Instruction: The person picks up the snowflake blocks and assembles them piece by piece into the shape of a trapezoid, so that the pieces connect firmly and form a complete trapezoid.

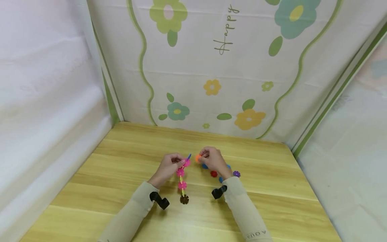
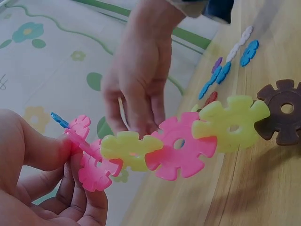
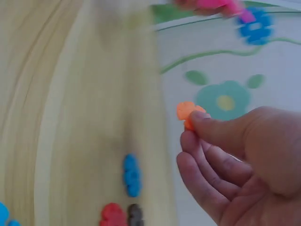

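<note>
My left hand [image 1: 167, 168] pinches a chain of slotted plastic snowflake discs [image 2: 181, 147] near its upper end. Pink and yellow discs alternate along it. A brown disc [image 2: 286, 109] ends the chain close over the table, and a blue disc [image 3: 255, 27] sticks out past the thumb at the other end. Between thumb and fingertips, my right hand [image 1: 213, 159] holds an orange snowflake disc [image 3: 188, 112], partly covered by the thumb. The two hands are a short gap apart above the table, with the orange disc facing the chain's blue end.
Loose snowflake discs lie on the wooden table [image 1: 121, 188] under and beside the right hand: a red one [image 1: 214, 173], a purple one [image 1: 237, 173] and several blue ones. White ones [image 2: 233, 52] lie there too. Flower-printed cloth [image 1: 193, 67] walls the back and sides.
</note>
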`<state>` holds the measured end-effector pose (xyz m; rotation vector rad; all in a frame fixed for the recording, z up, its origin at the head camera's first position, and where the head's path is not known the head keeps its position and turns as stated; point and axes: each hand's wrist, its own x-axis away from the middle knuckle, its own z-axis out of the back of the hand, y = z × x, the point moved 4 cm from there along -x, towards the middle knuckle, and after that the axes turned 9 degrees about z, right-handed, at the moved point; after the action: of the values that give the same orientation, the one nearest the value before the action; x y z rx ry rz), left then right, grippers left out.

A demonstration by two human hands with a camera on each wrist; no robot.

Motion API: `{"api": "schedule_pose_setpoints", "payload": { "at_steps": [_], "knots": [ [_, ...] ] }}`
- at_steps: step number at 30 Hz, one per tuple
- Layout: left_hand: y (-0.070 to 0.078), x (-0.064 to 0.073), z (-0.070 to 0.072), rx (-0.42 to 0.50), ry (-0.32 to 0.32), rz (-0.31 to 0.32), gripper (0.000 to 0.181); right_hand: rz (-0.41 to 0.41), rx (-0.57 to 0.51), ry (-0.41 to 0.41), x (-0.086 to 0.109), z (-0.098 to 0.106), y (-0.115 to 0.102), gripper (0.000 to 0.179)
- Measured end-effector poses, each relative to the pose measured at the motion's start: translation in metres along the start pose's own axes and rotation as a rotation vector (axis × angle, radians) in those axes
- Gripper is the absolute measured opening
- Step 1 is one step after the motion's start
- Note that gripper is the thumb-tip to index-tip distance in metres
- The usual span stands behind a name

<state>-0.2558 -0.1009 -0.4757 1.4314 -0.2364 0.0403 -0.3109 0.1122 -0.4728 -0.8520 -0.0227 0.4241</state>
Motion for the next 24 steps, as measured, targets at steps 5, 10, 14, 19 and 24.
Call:
{"api": "schedule_pose_setpoints", "payload": {
  "at_steps": [5,10,14,19,24],
  "knots": [
    [-0.001,0.0,-0.004,-0.012,-0.022,-0.009,0.01,0.028,-0.208,0.121,0.023,0.017,-0.01,0.01],
    [0.0,0.004,-0.008,-0.02,-0.028,-0.012,0.008,0.057,-0.32,0.153,0.035,0.025,-0.016,0.016],
    [0.002,0.008,-0.011,-0.031,-0.045,-0.02,0.007,0.088,-0.337,0.179,0.037,0.029,-0.025,0.018],
    [0.002,0.008,-0.015,-0.038,-0.062,-0.022,0.009,0.124,-0.351,0.181,0.038,0.032,-0.035,0.018],
    [0.003,0.008,-0.017,-0.046,-0.064,-0.038,0.01,0.137,-0.356,0.175,0.037,0.031,-0.039,0.02]
  ]
}}
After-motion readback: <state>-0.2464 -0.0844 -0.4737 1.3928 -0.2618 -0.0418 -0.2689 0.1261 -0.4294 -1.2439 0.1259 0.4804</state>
